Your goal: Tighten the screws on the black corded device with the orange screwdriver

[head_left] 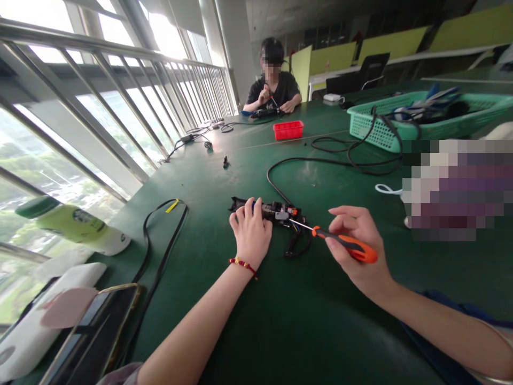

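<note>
My left hand [251, 230], with a red beaded bracelet at the wrist, holds down an opened black corded device [271, 212] on the green table. Its fingers curl over the device's left part and hide some of it. Grey and orange parts and thin wires show at the uncovered right end. In my right hand [363, 256] is a screwdriver [347, 245] with an orange and black handle, held between thumb and fingers. The screwdriver's thin shaft points left, and its tip meets the device near the grey part; the exact contact is too small to tell.
A black cable [296, 159] runs from the device towards a green basket [380, 133]. Beyond are a red tray [288, 130] and a person [276, 80] holding a tool. At left lie a bottle [76, 222], a phone [94, 331] and a black strap [160, 267], beside a metal railing [104, 45].
</note>
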